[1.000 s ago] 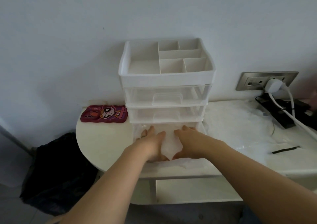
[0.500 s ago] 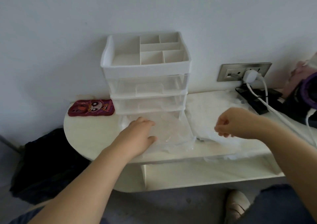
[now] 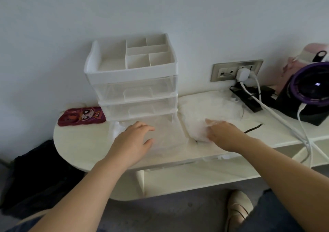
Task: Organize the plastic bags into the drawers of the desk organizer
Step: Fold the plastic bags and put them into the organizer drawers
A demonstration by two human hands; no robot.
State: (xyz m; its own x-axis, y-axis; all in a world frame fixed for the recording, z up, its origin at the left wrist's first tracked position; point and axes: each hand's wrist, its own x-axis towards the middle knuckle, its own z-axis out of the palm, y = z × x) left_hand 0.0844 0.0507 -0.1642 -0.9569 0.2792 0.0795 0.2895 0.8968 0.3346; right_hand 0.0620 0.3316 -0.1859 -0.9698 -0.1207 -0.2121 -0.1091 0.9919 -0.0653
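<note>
Desktop (image 3: 80,142): left hand (image 3: 135,139) flat, right hand (image 3: 226,134) grips bag (image 3: 198,131).

Organizer (image 3: 131,75) white and clear plastic; bags (image 3: 204,110) thin translucent film; socket plate (image 3: 219,69) brushed metal.

where things sit on the bench

the desk organizer (image 3: 131,82) stands at the back of the bench (image 3: 80,142), against the wall. its bottom drawer (image 3: 165,135) is pulled out toward the front edge, and the left hand (image 3: 133,139) rests on the plastic inside it. a phone case (image 3: 81,116) lies left of the organizer. to its right a pile of plastic bags (image 3: 204,105) spreads over the bench. the right hand (image 3: 224,134) grips a plastic bag (image 3: 199,130) at the pile's near edge, just beside the drawer. further right are a wall socket (image 3: 236,69), cables (image 3: 277,114) and a device (image 3: 311,89). a shoe (image 3: 238,208) is on the floor in front of the bench.
</note>
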